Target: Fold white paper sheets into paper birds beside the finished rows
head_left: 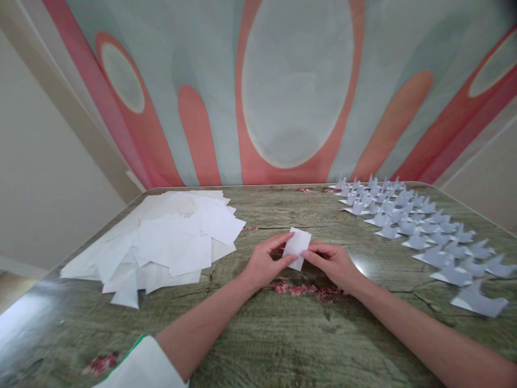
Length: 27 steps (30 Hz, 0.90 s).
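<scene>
Between my two hands is a small folded piece of white paper [298,244], held up over the middle of the table. My left hand [264,260] grips its left side, with the thumb low on the front and a finger near the top edge. My right hand [333,262] pinches the paper's lower right part, thumb in front and the other fingers partly hidden behind it. The paper has straight edges and a pointed lower end.
A spread heap of white paper sheets [173,237] covers the left of the wood-patterned table [283,334]. Rows of folded paper birds [416,240] stand along the right. A patterned cloth [299,81] rises behind the table's far edge.
</scene>
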Tool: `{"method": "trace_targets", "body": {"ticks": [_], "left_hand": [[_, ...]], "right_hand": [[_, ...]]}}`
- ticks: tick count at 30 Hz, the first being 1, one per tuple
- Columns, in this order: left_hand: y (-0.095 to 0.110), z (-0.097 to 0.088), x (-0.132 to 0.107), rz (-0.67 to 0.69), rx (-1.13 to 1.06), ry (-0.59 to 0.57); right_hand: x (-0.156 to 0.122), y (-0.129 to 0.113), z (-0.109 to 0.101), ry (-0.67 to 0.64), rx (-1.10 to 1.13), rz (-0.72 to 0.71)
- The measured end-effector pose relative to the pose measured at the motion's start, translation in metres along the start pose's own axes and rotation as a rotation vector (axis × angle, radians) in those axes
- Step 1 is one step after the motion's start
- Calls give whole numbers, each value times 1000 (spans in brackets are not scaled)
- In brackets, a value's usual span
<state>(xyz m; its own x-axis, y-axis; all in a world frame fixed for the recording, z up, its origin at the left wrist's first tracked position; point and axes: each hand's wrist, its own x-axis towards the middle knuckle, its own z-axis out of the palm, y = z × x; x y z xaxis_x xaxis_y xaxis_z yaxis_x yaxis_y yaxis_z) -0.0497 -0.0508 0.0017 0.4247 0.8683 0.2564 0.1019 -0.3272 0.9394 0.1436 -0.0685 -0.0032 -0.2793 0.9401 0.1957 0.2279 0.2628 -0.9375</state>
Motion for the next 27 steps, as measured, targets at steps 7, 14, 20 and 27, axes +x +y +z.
{"method": "trace_targets", "body": {"ticks": [7, 14, 20, 27], "left_hand": [[-1, -1, 2, -11, -120, -31], [0, -5, 4, 68, -46, 27], [-2, -6, 5, 99, 34, 56], [-2, -7, 6, 78, 60, 63]], "right_hand": [[0, 1, 0, 57, -5, 17], [1, 1, 0, 85, 3, 30], [1, 2, 0, 73, -13, 36], [0, 5, 2, 103, 119, 53]]}}
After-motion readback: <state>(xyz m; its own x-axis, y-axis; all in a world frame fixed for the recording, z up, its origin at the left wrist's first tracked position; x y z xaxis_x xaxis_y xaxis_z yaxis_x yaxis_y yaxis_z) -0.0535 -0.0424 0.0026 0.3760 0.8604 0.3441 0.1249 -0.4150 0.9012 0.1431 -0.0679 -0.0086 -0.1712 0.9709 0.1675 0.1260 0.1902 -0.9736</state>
